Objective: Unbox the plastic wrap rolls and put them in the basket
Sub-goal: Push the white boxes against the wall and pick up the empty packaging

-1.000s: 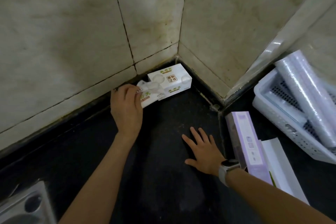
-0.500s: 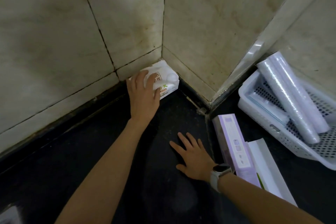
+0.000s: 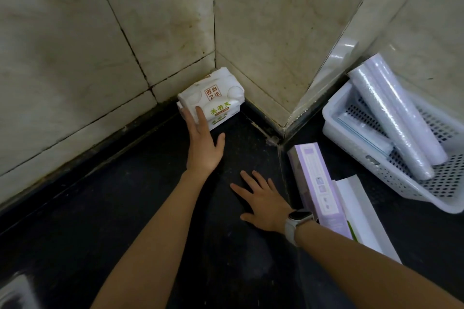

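Note:
A white perforated basket point(image 3: 391, 178) stands at the right and holds two plastic wrap rolls point(image 3: 394, 120) leaning on its far rim, with a flat pack beneath them. A purple box point(image 3: 319, 188) and a white box point(image 3: 364, 216) lie side by side on the dark counter left of the basket. My left hand point(image 3: 203, 143) is open, its fingertips resting against a white tissue pack point(image 3: 213, 100) in the wall corner. My right hand point(image 3: 261, 200), with a watch on the wrist, lies flat and open on the counter just left of the purple box.
Tiled walls meet in a corner behind the tissue pack and a wall edge juts out toward the basket. A grey metal object point(image 3: 15, 293) shows at the bottom left corner. The dark counter point(image 3: 125, 208) stretches left of my arms.
My left hand pushed the tissue pack into the wall corner, then eased off it with fingers straightened. My right hand stayed flat on the counter. The view shifted left.

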The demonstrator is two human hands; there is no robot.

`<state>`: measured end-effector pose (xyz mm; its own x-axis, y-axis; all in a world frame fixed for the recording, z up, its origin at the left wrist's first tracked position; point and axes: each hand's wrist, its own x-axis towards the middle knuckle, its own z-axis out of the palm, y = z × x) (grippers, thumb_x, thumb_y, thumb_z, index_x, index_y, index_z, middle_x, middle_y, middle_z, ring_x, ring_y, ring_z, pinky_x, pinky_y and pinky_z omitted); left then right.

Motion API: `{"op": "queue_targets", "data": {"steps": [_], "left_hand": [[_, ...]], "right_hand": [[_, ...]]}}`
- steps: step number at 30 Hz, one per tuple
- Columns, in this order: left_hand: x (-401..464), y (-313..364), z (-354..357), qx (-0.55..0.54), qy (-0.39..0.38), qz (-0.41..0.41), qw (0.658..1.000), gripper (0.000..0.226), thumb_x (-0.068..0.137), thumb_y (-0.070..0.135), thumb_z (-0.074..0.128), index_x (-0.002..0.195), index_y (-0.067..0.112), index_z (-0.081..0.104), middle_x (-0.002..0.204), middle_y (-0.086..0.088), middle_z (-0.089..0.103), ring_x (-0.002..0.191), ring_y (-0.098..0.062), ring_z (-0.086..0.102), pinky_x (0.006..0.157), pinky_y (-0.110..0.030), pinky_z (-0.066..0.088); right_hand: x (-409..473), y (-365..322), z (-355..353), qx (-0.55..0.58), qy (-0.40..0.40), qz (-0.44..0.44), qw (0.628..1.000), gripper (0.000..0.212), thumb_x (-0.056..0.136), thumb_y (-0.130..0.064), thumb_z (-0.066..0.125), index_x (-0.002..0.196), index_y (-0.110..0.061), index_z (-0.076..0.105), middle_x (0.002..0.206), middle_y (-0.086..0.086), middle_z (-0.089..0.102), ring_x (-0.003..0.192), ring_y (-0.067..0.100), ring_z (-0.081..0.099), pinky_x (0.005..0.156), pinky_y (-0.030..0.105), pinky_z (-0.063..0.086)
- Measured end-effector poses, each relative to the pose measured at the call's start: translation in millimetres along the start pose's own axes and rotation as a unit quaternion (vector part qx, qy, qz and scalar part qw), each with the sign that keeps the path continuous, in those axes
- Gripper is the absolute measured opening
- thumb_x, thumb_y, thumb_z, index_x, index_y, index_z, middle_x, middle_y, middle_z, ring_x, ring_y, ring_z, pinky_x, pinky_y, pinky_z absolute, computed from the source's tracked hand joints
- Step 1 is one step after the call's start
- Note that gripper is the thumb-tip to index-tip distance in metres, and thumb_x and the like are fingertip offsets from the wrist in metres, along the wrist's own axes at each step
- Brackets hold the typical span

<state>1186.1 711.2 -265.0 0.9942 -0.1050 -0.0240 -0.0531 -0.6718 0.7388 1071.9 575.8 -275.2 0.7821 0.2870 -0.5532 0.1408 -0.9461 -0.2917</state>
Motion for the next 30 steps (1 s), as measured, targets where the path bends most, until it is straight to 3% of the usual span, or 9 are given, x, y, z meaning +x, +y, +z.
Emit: {"op": "queue_targets", "data": {"steps": [6,11,14,16,18,20,23,27,30], "left_hand": [[-10,9,-16,0.006,-0.008,-0.015,1.000,0.077,0.091,0.020,0.051,0.145,0.026,-0.003,0.153,-0.015,-0.023,0.143,-0.030,-0.009,0.118,-0.048,0.013],[-64,26,5,-0.019,0.037,-0.070,0.997,0.055,0.090,0.019,0.051,0.140,0.018,0.027,0.156,-0.010,0.005,0.143,-0.025,0.009,0.115,-0.040,0.019],[-100,46,37,-0.052,-0.024,-0.075,0.996,0.047,0.091,0.018,0.050,0.135,0.013,0.036,0.149,-0.011,0.024,0.137,-0.024,0.027,0.110,-0.034,0.026],[-121,68,63,-0.083,-0.079,-0.054,0.992,0.046,0.090,0.018,0.050,0.134,0.014,0.037,0.145,-0.009,0.030,0.132,-0.022,0.034,0.106,-0.029,0.028],[-138,92,90,-0.099,-0.134,-0.033,0.986,0.048,0.089,0.022,0.051,0.134,0.016,0.037,0.146,-0.008,0.028,0.132,-0.023,0.034,0.104,-0.029,0.029],[-151,115,117,-0.078,-0.172,-0.030,0.982,0.056,0.086,0.032,0.054,0.137,0.022,0.032,0.150,-0.008,0.019,0.133,-0.028,0.030,0.106,-0.041,0.032],[-161,138,147,0.006,-0.194,-0.048,0.980,0.081,0.077,0.046,0.061,0.141,0.028,0.016,0.155,-0.010,-0.004,0.136,-0.035,0.017,0.105,-0.052,0.028],[-161,146,162,0.046,-0.199,-0.076,0.976,0.092,0.072,0.039,0.066,0.141,0.037,0.005,0.155,-0.010,-0.010,0.132,-0.040,0.020,0.103,-0.054,0.029],[-162,142,155,0.022,-0.192,-0.087,0.977,0.088,0.072,0.028,0.065,0.139,0.038,0.009,0.151,-0.012,0.009,0.119,-0.038,0.040,0.091,-0.046,0.042]], "right_hand": [[-9,10,-7,0.096,0.033,-0.011,0.995,0.056,0.091,-0.027,0.048,0.141,-0.019,0.025,0.157,0.005,0.007,0.144,0.024,0.000,0.116,0.042,0.005],[-52,25,-21,0.231,0.260,-0.005,0.937,0.030,0.089,-0.012,0.048,0.117,-0.009,0.057,0.125,0.013,0.058,0.123,0.023,0.046,0.104,0.021,0.029],[-100,55,-15,0.229,0.409,0.051,0.882,0.028,0.085,-0.012,0.046,0.110,-0.011,0.059,0.111,0.013,0.062,0.107,0.017,0.050,0.094,0.017,0.032],[-133,80,0,0.208,0.450,0.148,0.856,0.034,0.083,-0.015,0.047,0.116,-0.010,0.055,0.114,0.016,0.058,0.108,0.023,0.048,0.095,0.018,0.029],[-163,101,26,0.187,0.418,0.251,0.853,0.049,0.084,-0.022,0.053,0.129,-0.006,0.043,0.126,0.021,0.049,0.116,0.035,0.044,0.100,0.030,0.031],[-188,110,54,0.183,0.312,0.341,0.868,0.078,0.081,-0.040,0.059,0.141,-0.010,0.019,0.142,0.018,0.034,0.128,0.035,0.032,0.103,0.046,0.031],[-211,109,88,0.173,0.182,0.397,0.883,0.104,0.071,-0.060,0.058,0.143,-0.022,-0.007,0.150,0.007,0.020,0.133,0.028,0.023,0.104,0.050,0.029],[-219,106,108,0.152,0.191,0.420,0.874,0.098,0.076,-0.045,0.059,0.143,-0.018,-0.007,0.134,0.010,0.039,0.120,0.030,0.037,0.096,0.045,0.036],[-227,104,112,0.165,0.250,0.436,0.849,0.081,0.082,-0.032,0.056,0.143,-0.016,0.006,0.127,0.012,0.046,0.116,0.031,0.043,0.093,0.043,0.039]]}}
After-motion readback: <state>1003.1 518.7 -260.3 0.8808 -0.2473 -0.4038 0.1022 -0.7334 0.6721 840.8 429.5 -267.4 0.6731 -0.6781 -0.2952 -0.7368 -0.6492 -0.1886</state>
